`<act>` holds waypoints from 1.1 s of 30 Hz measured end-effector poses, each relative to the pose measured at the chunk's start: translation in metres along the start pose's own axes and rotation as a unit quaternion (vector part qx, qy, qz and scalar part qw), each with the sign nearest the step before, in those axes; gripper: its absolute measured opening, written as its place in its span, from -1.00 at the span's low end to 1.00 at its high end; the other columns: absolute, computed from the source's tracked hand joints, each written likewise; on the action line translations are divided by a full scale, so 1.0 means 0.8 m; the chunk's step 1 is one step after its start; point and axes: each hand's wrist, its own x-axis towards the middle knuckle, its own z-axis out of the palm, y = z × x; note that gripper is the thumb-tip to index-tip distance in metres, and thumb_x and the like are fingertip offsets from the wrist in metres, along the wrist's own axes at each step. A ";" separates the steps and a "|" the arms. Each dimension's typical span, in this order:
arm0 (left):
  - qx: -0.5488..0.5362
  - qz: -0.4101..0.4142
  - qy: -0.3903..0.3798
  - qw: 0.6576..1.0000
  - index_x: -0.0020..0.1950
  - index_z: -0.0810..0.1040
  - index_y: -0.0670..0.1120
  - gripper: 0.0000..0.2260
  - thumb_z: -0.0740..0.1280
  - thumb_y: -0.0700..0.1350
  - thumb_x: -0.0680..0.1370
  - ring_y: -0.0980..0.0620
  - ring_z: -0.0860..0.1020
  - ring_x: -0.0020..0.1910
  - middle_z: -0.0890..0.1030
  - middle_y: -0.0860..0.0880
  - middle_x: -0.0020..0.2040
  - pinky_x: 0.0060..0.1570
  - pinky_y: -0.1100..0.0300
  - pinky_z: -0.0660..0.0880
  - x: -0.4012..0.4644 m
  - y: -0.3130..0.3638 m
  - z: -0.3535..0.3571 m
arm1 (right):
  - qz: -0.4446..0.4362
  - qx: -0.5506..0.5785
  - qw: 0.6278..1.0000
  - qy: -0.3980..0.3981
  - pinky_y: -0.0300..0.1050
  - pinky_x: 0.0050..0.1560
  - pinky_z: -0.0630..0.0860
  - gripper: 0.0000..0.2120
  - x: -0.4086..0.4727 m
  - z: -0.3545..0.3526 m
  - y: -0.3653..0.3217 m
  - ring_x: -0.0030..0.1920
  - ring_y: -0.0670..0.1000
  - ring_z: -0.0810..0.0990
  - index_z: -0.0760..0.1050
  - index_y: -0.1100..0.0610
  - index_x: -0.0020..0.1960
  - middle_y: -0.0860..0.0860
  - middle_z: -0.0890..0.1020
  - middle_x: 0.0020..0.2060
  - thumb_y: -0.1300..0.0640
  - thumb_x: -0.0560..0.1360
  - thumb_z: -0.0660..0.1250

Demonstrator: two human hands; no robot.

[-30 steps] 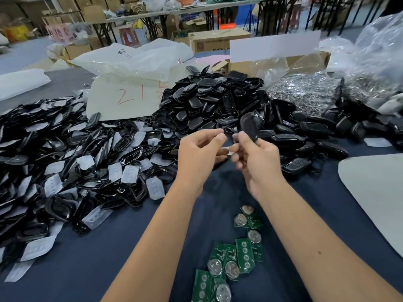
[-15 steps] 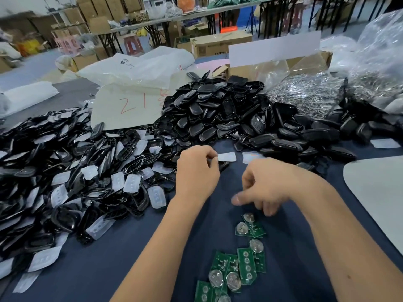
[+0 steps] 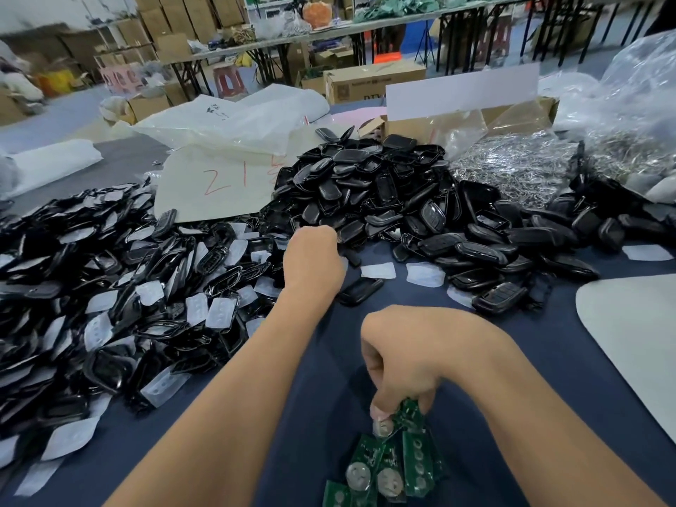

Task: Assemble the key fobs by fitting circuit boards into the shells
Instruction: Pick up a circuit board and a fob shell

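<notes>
My right hand (image 3: 406,360) is low in the head view, near me, and pinches a green circuit board (image 3: 410,415) at the top of a small heap of boards with coin cells (image 3: 384,473). My left hand (image 3: 312,261) reaches forward to the edge of the shell piles, knuckles up, with its fingers hidden under it. A single black shell (image 3: 360,290) lies on the dark cloth just right of that wrist. A tall pile of black shell halves (image 3: 365,184) rises behind it. To the left spreads a wide pile of black frames and white button pads (image 3: 109,287).
A pale board (image 3: 629,323) covers the table's right side. Behind the shells are a bag of shiny metal parts (image 3: 519,170) and a plastic sheet with red numbers (image 3: 219,181). Loose white pads (image 3: 378,270) and a closed fob (image 3: 499,298) lie on the cloth.
The black shell held up by my right hand a second ago is gone from it. That hand came down toward me and pinched a board. My left hand moved forward to the piles.
</notes>
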 end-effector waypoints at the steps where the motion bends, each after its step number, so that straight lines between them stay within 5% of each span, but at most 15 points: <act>1: -0.012 -0.005 0.002 1.000 -0.24 0.51 -0.24 -0.95 0.33 -0.31 0.43 -0.15 0.44 -0.25 0.50 -0.15 -0.30 -0.42 0.07 0.33 -0.002 0.000 -0.002 | -0.005 0.017 1.000 0.000 -0.33 -0.53 0.46 -0.72 0.002 0.000 0.001 -0.49 -0.06 0.64 0.65 0.21 -0.11 0.12 0.75 -0.22 0.01 0.43 0.60; 5: -0.033 -0.010 0.011 0.999 -0.02 0.62 -0.15 -0.88 0.36 -0.24 0.47 -0.17 0.57 -0.03 0.64 -0.11 -0.08 -0.07 -0.05 0.58 -0.007 -0.005 -0.005 | -0.040 0.085 0.995 0.023 -0.27 -0.50 0.47 -0.81 0.012 0.002 0.015 -0.45 -0.02 0.68 0.61 0.11 -0.11 -0.02 0.69 -0.25 0.08 0.45 0.60; 10: -0.071 0.000 0.040 0.997 -0.10 0.56 -0.10 -0.90 0.35 -0.22 0.41 -0.13 0.55 -0.15 0.62 -0.03 -0.22 -0.17 -0.03 0.54 -0.021 -0.014 -0.006 | -0.095 0.230 0.949 0.192 -0.16 -0.41 0.50 -0.92 0.044 0.007 0.040 -0.47 0.02 0.58 0.69 0.06 -0.07 -0.07 0.69 -0.33 0.06 0.55 0.49; 12: -0.102 0.010 0.037 0.994 -0.07 0.55 -0.06 -0.88 0.38 -0.18 0.41 -0.08 0.56 -0.17 0.62 0.03 -0.26 -0.17 0.00 0.54 -0.028 -0.016 -0.008 | -0.105 0.314 0.900 0.283 -0.13 -0.44 0.46 -0.90 0.059 0.012 0.047 -0.50 -0.02 0.50 0.68 0.08 -0.13 0.00 0.64 -0.39 0.10 0.56 0.49; 16: -0.153 0.007 0.038 0.987 -0.06 0.57 0.00 -0.87 0.48 -0.06 0.46 0.03 0.59 -0.19 0.61 0.11 -0.32 -0.14 0.08 0.53 -0.039 -0.024 -0.012 | -0.104 0.515 0.736 0.427 -0.20 -0.49 0.32 -0.86 0.086 0.029 0.053 -0.48 -0.08 0.39 0.54 0.11 -0.06 -0.07 0.53 -0.44 0.08 0.59 0.46; 19: -0.139 -0.005 0.045 0.989 0.05 0.59 0.00 -0.80 0.52 -0.07 0.47 -0.01 0.57 -0.06 0.59 0.05 -0.12 -0.04 0.09 0.49 -0.045 -0.028 -0.010 | -0.092 0.547 0.671 0.492 -0.21 -0.48 0.26 -0.88 0.094 0.035 0.059 -0.48 -0.07 0.32 0.51 0.06 -0.06 -0.04 0.46 -0.46 0.07 0.61 0.41; 23: -0.121 -0.023 -0.025 0.992 0.31 0.61 0.10 -0.65 0.49 -0.02 0.53 -0.05 0.51 0.11 0.46 -0.01 0.12 0.14 0.11 0.46 -0.045 -0.026 -0.013 | -0.128 0.583 0.636 0.489 -0.20 -0.51 0.32 -0.85 0.092 0.036 0.060 -0.45 -0.05 0.41 0.56 -0.08 -0.10 0.00 0.53 -0.41 0.11 0.63 0.37; 27: -0.136 -0.002 -0.030 0.990 0.02 0.69 0.02 -0.88 0.41 -0.17 0.56 -0.01 0.54 0.04 0.55 0.02 0.04 -0.02 0.18 0.39 -0.053 -0.021 -0.019 | -0.139 0.602 0.603 0.505 -0.21 -0.44 0.46 -0.82 0.090 0.036 0.061 -0.32 -0.05 0.55 0.63 -0.04 -0.12 0.01 0.59 -0.33 0.17 0.63 0.41; 30: -0.153 0.017 -0.083 0.985 0.21 0.55 0.09 -0.70 0.32 -0.25 0.57 -0.04 0.54 -0.04 0.58 -0.02 0.00 -0.03 0.06 0.50 -0.057 -0.018 -0.024 | -0.129 0.617 0.582 0.513 -0.23 -0.40 0.50 -0.93 0.089 0.036 0.064 -0.27 -0.03 0.62 0.64 0.09 -0.05 -0.02 0.65 -0.30 0.22 0.59 0.45; 33: -0.131 0.049 -0.145 0.979 0.36 0.49 0.19 -0.49 0.20 -0.29 0.54 -0.11 0.54 0.03 0.57 -0.05 0.08 -0.02 0.08 0.47 -0.057 -0.018 -0.026 | -0.107 0.601 0.595 0.524 -0.21 -0.35 0.53 -0.84 0.091 0.039 0.066 -0.27 0.00 0.64 0.60 0.09 0.04 -0.07 0.65 -0.31 0.33 0.56 0.43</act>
